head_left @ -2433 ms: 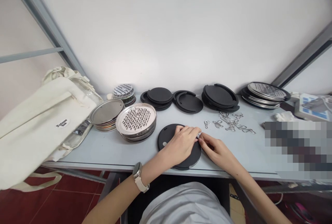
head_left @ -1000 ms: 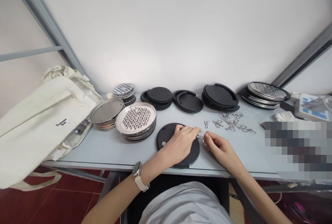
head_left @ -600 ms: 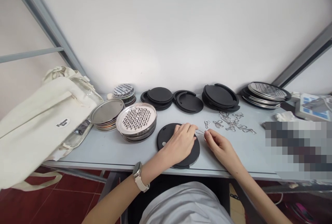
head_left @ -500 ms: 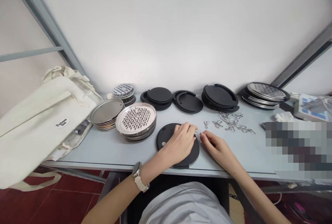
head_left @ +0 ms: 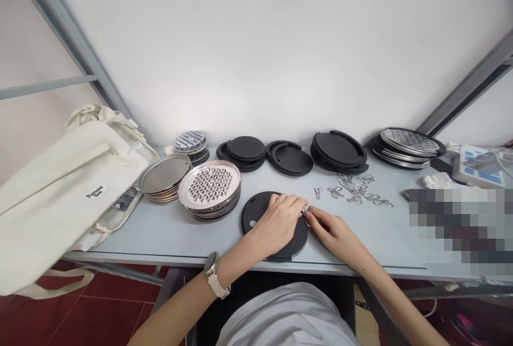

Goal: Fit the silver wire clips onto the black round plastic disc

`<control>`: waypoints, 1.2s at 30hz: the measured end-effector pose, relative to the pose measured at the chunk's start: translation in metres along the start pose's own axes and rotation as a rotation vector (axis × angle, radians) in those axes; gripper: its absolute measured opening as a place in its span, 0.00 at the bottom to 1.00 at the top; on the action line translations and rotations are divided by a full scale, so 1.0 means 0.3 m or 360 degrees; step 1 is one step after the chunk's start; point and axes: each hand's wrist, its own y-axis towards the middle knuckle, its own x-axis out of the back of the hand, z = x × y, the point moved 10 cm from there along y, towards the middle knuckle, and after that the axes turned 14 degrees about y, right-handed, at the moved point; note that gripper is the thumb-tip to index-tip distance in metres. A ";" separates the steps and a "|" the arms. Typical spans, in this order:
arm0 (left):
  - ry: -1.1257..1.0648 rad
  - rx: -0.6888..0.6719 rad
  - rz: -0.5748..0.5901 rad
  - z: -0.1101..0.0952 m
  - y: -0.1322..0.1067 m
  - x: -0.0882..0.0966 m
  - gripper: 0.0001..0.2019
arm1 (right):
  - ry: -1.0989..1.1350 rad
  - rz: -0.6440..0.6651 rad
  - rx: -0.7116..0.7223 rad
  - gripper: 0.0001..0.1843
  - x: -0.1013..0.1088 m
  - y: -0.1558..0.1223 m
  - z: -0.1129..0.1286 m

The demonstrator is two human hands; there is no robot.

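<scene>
While both hands are resting at its rim, disc point(head_left: 256, 210): lying flat by the front edge of the table point(head_left: 152, 236), right in front of the person's body; in the head view, its pale spot is showing left of the wrist.
Left hand point(head_left: 280, 220): arching over the disc, fingers bending down toward the far right rim; the fingertips are hiding, so I cannot tell whether they are gripping the disc, gripping the wire or merely pressing.
Right hand point(head_left: 331, 231): pinching the thin wire point(head_left: 303, 209) between thumb and forefinger, just beside that same rim.
Wire: sitting between the two hands; its far end is hiding behind the left fingers, so whether it is touching the disc I cannot tell.
Steadying: the left palm is probably serving best by weighing the disc down, as a light plate is likely skidding under any sideways push.
Pinch: gripping close to the working end is probably giving finer control; springy wire is likely twisting in a loose hold.
Sightline: the left knuckles are covering part of the rim, so keeping them low and back is seeming wise.
Clips point(head_left: 356, 191): lying loose beyond the right hand.
Grater stack point(head_left: 210, 186): standing just left of the disc, so leftward slips are risking a knock.
</scene>
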 end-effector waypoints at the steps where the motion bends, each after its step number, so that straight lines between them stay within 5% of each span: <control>1: -0.0007 -0.0002 -0.0007 0.000 0.000 0.000 0.12 | 0.0003 -0.0002 -0.0002 0.17 0.000 0.000 -0.001; 36: -0.0055 -0.0007 -0.0001 -0.008 0.006 -0.002 0.09 | 0.0078 -0.0011 -0.0006 0.18 0.009 -0.001 0.006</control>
